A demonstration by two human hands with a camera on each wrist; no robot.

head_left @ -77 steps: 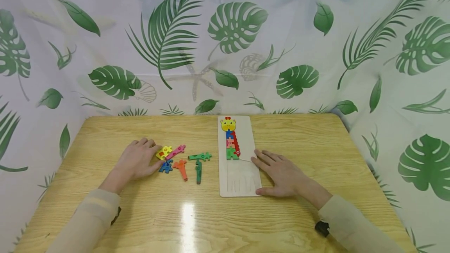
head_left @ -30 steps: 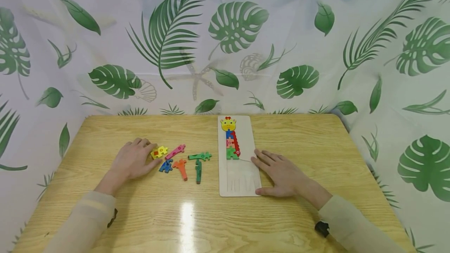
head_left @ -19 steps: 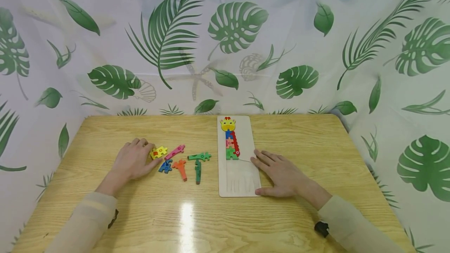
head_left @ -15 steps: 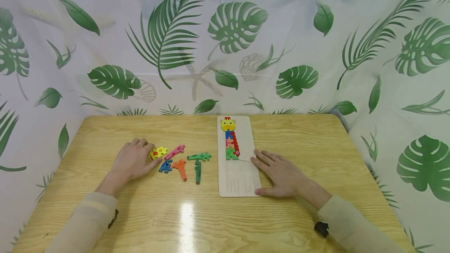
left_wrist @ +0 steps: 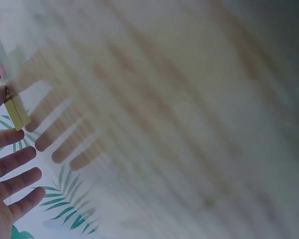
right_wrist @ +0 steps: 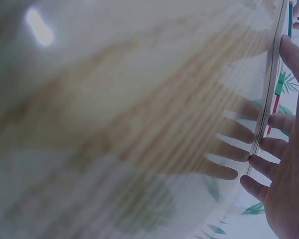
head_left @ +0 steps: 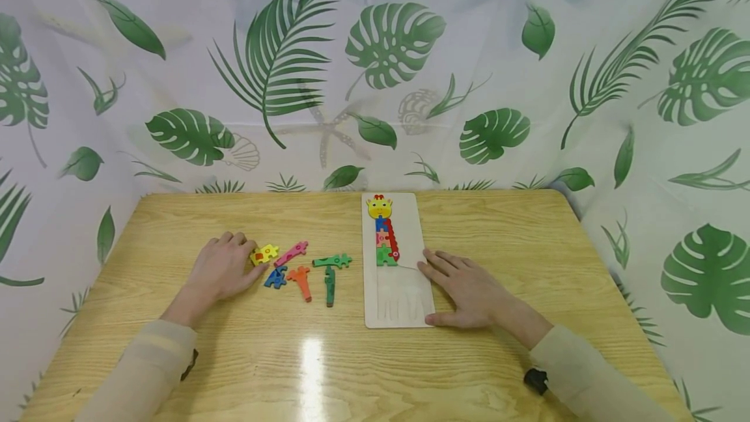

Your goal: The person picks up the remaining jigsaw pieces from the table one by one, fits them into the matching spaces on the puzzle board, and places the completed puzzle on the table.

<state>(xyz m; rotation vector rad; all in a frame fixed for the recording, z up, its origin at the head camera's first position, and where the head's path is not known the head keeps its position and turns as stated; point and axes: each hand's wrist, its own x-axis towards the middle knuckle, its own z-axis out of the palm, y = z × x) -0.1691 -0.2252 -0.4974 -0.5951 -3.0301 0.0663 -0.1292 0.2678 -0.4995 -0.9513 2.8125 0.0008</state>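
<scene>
My left hand point(head_left: 224, 267) pinches a yellow puzzle piece point(head_left: 268, 254) between thumb and index finger. In the left wrist view this yellow piece point(left_wrist: 17, 112) shows edge-on at the table surface, the other fingers spread apart. Close by lie a pink piece point(head_left: 291, 254), a blue piece point(head_left: 276, 277) and an orange piece point(head_left: 301, 282). My right hand point(head_left: 469, 288) touches the right edge of a pale wooden puzzle board point(head_left: 404, 292) with straight, spread fingers. Set into the board's upper left are a giraffe head point(head_left: 380, 207) and several coloured neck and mane pieces.
Two green pieces, one lying crosswise point(head_left: 331, 261) and one lengthwise point(head_left: 331, 287), are between the left-hand pile and the board. Everything rests on a wood-grain table point(head_left: 498, 226). A leaf-print cloth point(head_left: 433, 116) rises behind its far edge.
Over the earlier frames my left hand drew the yellow piece slightly left, away from the pink piece. In the last second almost nothing has moved. My right hand stays at the board.
</scene>
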